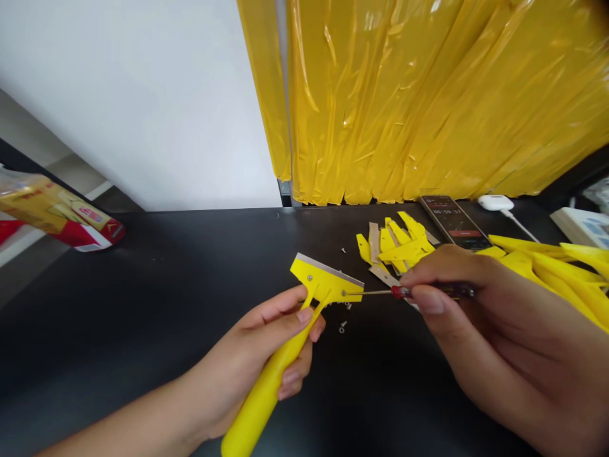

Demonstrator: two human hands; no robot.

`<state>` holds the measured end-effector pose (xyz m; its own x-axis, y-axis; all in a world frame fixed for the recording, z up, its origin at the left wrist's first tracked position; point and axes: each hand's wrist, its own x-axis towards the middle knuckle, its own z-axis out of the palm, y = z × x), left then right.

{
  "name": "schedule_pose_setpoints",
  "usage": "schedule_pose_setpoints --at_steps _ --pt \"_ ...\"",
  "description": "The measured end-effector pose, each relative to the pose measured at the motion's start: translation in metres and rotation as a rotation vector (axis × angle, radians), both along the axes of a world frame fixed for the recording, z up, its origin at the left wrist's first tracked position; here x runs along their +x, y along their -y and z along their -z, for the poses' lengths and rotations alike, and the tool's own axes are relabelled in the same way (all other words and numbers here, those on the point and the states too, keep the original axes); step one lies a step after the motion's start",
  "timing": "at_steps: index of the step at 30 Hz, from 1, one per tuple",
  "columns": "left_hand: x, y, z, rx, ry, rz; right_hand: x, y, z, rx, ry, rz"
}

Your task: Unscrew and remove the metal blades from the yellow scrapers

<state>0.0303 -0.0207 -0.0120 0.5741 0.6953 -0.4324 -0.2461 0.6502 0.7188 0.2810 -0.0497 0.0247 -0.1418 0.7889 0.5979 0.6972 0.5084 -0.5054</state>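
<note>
My left hand (278, 336) is wrapped around the neck of a yellow scraper (266, 390), whose head points up and away with a metal blade (333, 269) along its far edge. Two screws sit in the head. Between thumb and fingers, my right hand (480, 324) pinches a small screwdriver (399, 292) with a red and dark handle. Its thin shaft lies level, and the tip meets the right screw (343, 292). Just beyond, several loose screws and nuts (342, 327) lie on the black table (190, 304). A pile of yellow plates (406, 244) and blades (374, 241) lies behind the screwdriver.
More yellow scraper handles (547, 270) are heaped at the right. A phone (454, 222) showing a timer and a white earbud case (495, 202) with a cable lie at the back. At far left is a red and yellow package (61, 212). Yellow plastic sheeting (428, 95) hangs behind the table.
</note>
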Motion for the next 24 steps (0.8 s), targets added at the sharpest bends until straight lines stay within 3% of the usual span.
schedule_pose_setpoints --at_steps 9,17,24 --pt "-0.0004 -0.0008 0.0004 -0.007 -0.023 0.010 0.0007 -0.0026 -0.0072 0.077 0.157 -0.101" --pt "0.0031 0.0028 0.0043 -0.007 -0.059 0.001 0.0055 -0.0002 -0.0021 0.128 0.424 0.187" --pt "0.0026 0.0002 0.0041 -0.045 -0.092 -0.021 0.0041 -0.0087 -0.0098 0.118 0.467 -0.111"
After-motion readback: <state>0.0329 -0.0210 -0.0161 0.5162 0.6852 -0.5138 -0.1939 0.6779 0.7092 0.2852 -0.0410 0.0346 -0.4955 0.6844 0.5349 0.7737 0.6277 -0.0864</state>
